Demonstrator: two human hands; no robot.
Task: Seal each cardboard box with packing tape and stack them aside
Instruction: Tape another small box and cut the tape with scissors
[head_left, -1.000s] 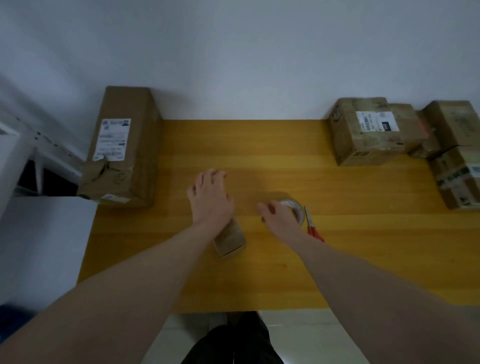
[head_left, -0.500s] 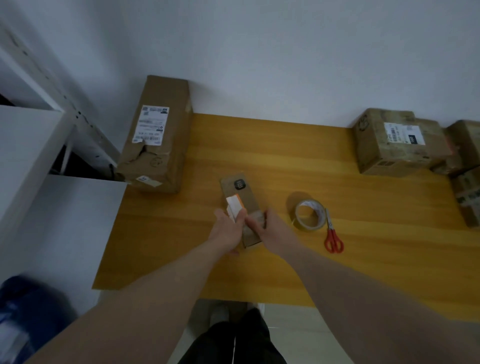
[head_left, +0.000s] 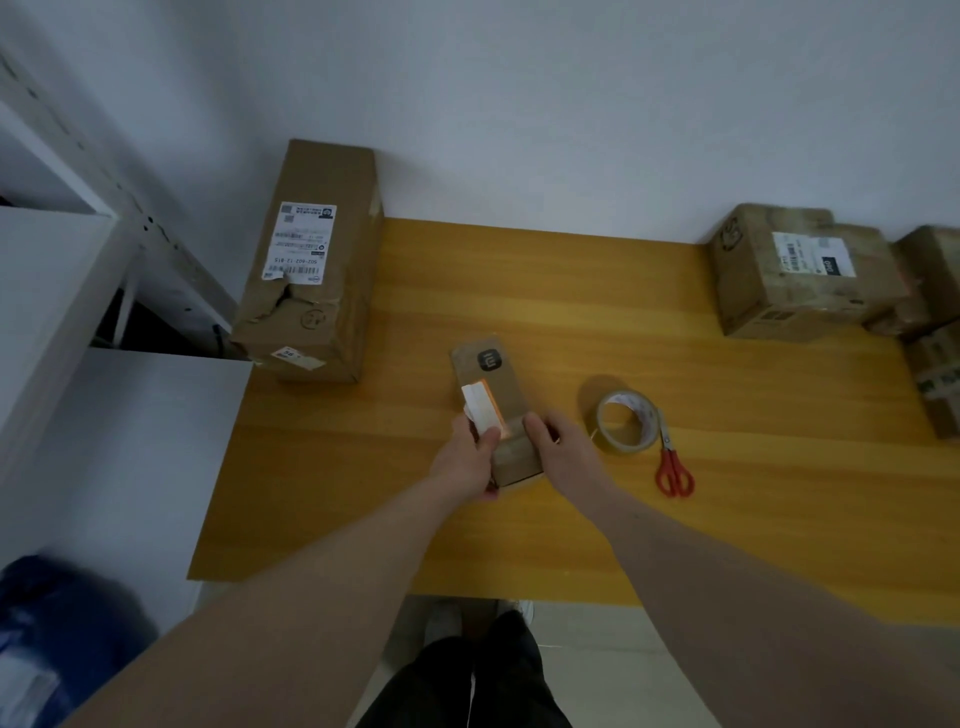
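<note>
- Head view: a small, narrow cardboard box (head_left: 493, 410) is lying on the wooden worktop (head_left: 571, 291), being gripped at its near end by both hands.
- The left hand (head_left: 467, 462) is being held against the box's left side, its fingers (head_left: 485, 441) curled round the edge beside a white and orange label (head_left: 482, 407).
- The right hand (head_left: 561, 449) is being pressed on the box's right side, its fingers wrapped over the top edge.
- A roll of clear packing tape (head_left: 626, 423) is lying untouched on the worktop just right of the box, with red-handled scissors (head_left: 672, 465) touching or nearly touching its right side.
- No fresh strip is being drawn from the roll, so sealing of this box is judged as not yet begun; whether old tape is covering its near end cannot be told.
- A long box with a shipping label (head_left: 311, 260) is resting at the far left corner against the wall; whether it is being kept as the stacked pile cannot be told.
- A cluster of labelled boxes (head_left: 800, 275) is sitting at the far right, apparently waiting to be handled.
- Most of the task is judged as being still ahead: taping, cutting, stacking.
</note>
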